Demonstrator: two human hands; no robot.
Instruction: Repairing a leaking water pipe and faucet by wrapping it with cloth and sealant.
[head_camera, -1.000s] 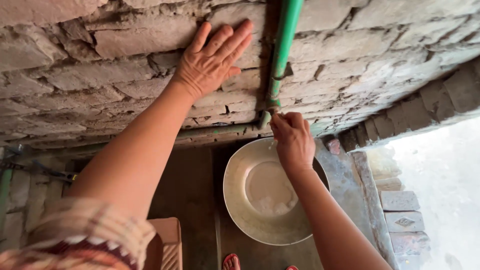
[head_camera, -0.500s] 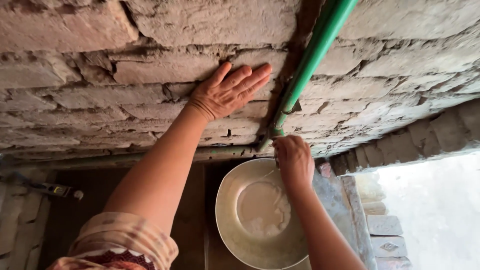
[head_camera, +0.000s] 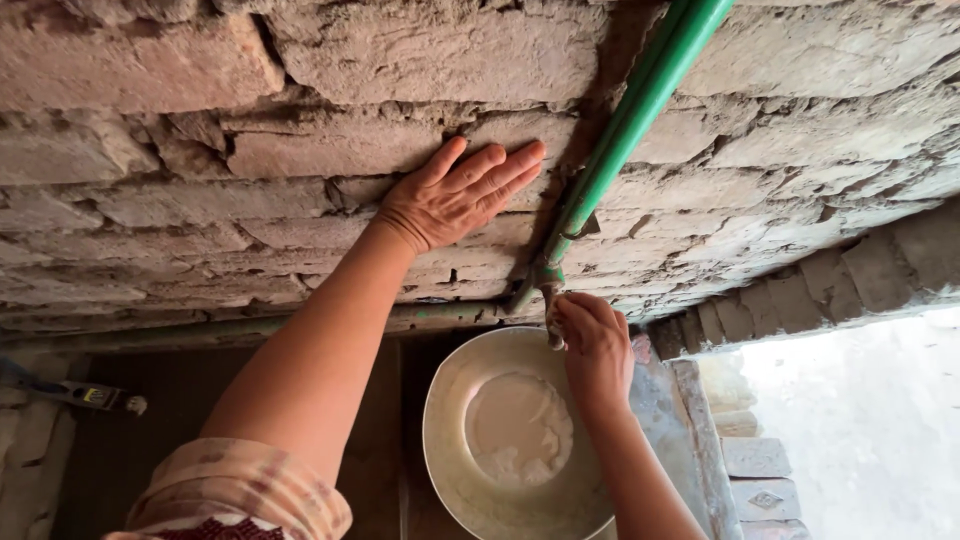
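The left hand (head_camera: 455, 195) is lying flat with fingers spread wide on the rough brick wall (head_camera: 200, 150), while the right hand (head_camera: 592, 345) is pinching shut on the tap (head_camera: 551, 300) at the bottom of the green pipe (head_camera: 630, 120), right above a round metal basin (head_camera: 505, 440) holding cloudy water.

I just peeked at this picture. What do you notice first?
A bright green pipe runs slanting down the rough brick wall. The left hand lies flat on the bricks beside it, while the right hand grips the tap at the pipe's lower end. Below sits a round metal basin of water.
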